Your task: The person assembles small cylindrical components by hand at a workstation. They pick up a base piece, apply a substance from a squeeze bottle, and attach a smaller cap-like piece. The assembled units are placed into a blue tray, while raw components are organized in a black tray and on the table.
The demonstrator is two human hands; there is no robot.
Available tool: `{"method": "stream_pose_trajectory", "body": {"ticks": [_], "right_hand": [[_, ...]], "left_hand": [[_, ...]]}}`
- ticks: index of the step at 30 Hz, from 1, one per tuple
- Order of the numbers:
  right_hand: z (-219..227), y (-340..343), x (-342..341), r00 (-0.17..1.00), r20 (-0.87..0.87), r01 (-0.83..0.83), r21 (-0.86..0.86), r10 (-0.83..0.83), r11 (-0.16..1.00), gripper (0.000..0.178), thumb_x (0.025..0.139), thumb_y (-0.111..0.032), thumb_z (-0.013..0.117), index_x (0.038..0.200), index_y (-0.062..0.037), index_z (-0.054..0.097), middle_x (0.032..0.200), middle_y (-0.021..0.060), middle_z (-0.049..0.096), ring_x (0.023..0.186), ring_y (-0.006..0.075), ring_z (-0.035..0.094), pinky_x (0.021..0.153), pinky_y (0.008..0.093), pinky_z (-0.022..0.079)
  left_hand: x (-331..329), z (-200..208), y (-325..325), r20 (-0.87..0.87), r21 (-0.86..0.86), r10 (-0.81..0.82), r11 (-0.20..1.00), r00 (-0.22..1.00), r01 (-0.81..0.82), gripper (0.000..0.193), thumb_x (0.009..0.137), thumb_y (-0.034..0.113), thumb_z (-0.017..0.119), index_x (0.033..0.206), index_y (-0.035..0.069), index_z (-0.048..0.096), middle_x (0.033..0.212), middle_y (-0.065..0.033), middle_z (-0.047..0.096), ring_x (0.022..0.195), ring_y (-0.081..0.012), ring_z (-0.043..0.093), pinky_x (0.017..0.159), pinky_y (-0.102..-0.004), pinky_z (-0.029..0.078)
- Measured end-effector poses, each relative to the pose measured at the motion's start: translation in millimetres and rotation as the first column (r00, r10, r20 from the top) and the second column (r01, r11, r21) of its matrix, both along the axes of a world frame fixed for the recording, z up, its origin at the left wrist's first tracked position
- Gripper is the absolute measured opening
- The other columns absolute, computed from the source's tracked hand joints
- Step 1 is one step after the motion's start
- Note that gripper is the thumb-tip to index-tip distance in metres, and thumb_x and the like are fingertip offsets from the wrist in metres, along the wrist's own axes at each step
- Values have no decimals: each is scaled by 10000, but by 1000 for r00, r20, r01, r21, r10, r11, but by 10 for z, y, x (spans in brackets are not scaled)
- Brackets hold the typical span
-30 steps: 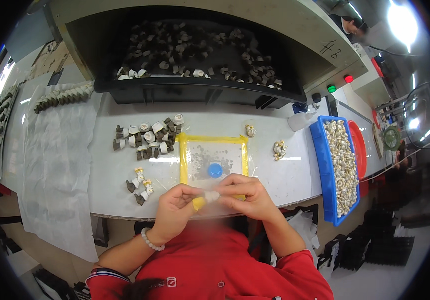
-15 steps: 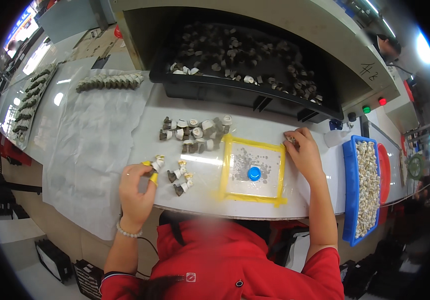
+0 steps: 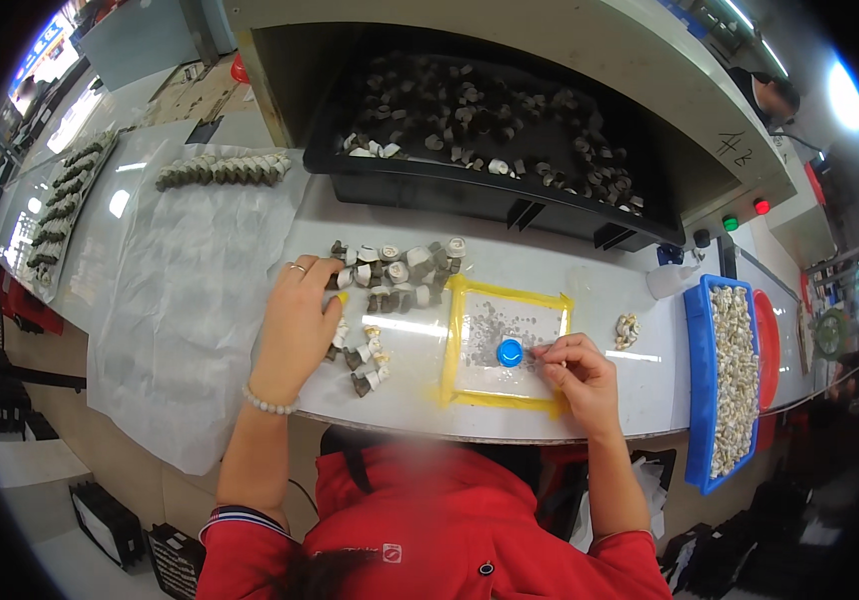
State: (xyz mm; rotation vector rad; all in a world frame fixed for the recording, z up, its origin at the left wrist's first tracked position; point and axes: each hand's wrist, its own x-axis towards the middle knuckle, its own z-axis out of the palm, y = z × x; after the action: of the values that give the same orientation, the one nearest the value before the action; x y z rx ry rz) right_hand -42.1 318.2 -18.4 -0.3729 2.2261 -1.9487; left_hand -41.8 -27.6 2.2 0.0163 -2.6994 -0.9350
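Note:
My left hand reaches over the near-left end of a group of small white-and-grey molded parts. Its thumb and forefinger are apart, with yellow on the thumb tip; no held part shows between them. Below the fingers lie several more such parts with cream tops. My right hand is pinched closed over a yellow-taped square, its fingertips beside a round blue cap. Anything in that pinch is too small to make out. Right of the square lies a little clump of cream pieces.
A black tray of loose grey-and-white parts sits at the back under a housing. On the right stand a white bottle and a blue tray full of small cream pieces. White sheeting covers the left, bearing a row of parts.
My left hand has let go of a part beside the near group and moved up toward the rows. My right hand has left the cream clump on the table and moved left to the blue cap.

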Motion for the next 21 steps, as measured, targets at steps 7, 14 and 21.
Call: {"method": "stream_pose_trajectory", "body": {"ticks": [7, 14, 21], "right_hand": [[94, -39, -27, 960, -272, 167, 359, -69, 918, 117, 764, 19, 682, 880, 8, 694, 873, 80, 637, 921, 190, 570, 792, 280, 456], [299, 92, -106, 940, -325, 102, 551, 100, 828, 226, 778, -16, 665, 1001, -39, 693, 1062, 101, 622, 957, 218, 579, 807, 301, 471], [410, 238, -240, 767, -388, -103, 711, 510, 695, 278, 725, -44, 704, 1001, -69, 693, 1027, 62, 643, 929, 247, 579, 803, 325, 477]], "left_hand": [[39, -13, -87, -54, 301, 28, 953, 998, -10, 228, 778, -38, 604, 1005, -31, 586, 979, -126, 617, 819, -230, 613, 735, -305, 503], [458, 42, 431, -74, 979, -378, 151, 923, 141, 220, 860, -32, 561, 1080, -29, 560, 964, -108, 627, 786, -143, 613, 730, -266, 517], [545, -289, 1106, 83, 990, -580, -47, 810, -135, 226, 883, 40, 602, 1094, -19, 548, 923, -131, 638, 739, -174, 627, 659, -279, 518]]}}
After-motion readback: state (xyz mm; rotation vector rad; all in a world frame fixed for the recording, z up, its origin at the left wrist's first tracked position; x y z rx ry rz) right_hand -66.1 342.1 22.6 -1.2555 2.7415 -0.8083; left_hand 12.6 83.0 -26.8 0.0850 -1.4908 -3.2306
